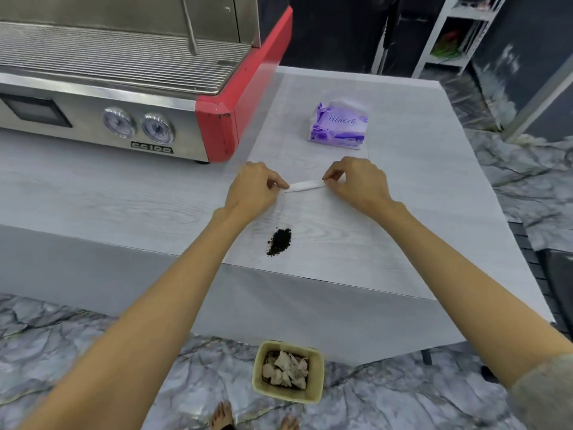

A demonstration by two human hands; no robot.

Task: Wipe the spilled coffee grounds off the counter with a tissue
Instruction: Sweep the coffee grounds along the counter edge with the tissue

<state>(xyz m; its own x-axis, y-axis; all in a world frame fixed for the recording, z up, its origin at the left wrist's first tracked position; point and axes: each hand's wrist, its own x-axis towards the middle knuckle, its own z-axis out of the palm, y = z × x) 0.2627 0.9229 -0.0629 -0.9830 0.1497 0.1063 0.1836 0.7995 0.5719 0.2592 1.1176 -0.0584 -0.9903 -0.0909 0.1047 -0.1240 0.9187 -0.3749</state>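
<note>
- Holding a tissue (305, 185) stretched out between my two hands, just above the counter (418, 187) (it looks folded or rolled into a narrow white strip).
- My left hand (252, 189) pinches one end with thumb and fingertips, the other fingers curled in.
- My right hand (356, 183) pinches the other end the same way, knuckles up.
- The coffee grounds (279, 241) sit in a small dark pile on the counter, nearer to me than my hands, roughly between my two forearms and close to the counter's front edge. Nothing is touching them.
- The tissue pack (339, 125) (purple and white) stands on the counter beyond my right hand, well apart from the grounds.
- The espresso machine (124, 97), steel with a red side, is beyond my left hand and off to the left.
- Down on the marble-look floor, below my arms, there's a small yellow bin (286, 371) with crumpled tissues in it, right by the base of the counter.
- My bare toes (221, 414) show at the bottom edge.
</note>
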